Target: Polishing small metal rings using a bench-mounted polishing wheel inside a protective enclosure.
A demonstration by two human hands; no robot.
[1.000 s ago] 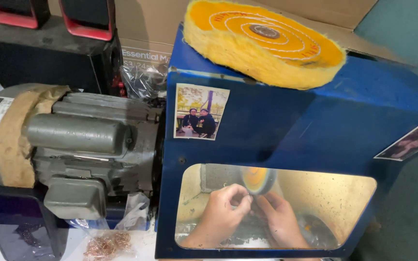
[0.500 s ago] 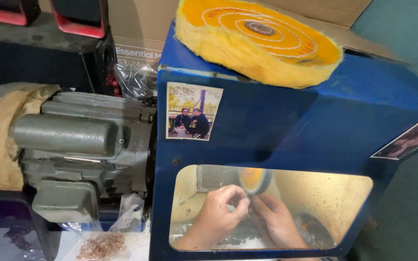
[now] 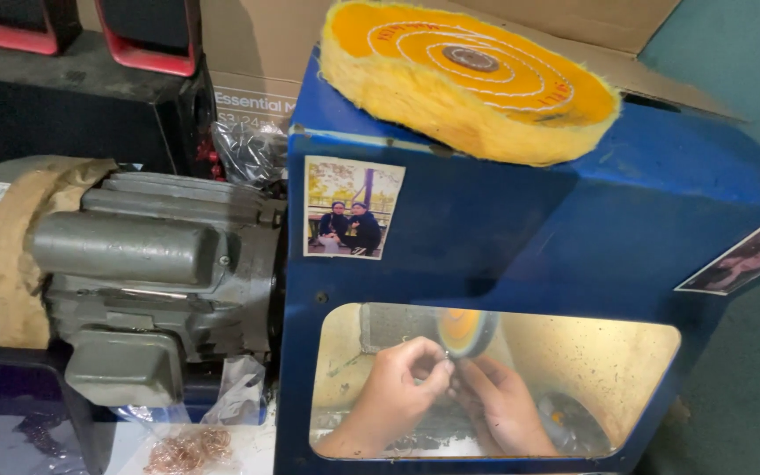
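Head view: inside blue hood (image 3: 521, 237), 2 hands (image 3: 446, 400) pinch something tiny against small buffing wheel (image 3: 464, 330).

A single head-worn camera looks steeply down from close above and in front of a blue hood (image 3: 521, 237), its top and front face filling most of the frame. The view faces the hood's window (image 3: 573, 352), behind which both hands appear near the bottom edge. A grey motor (image 3: 151, 264) sits left; green floor (image 3: 749, 79) runs down the right.
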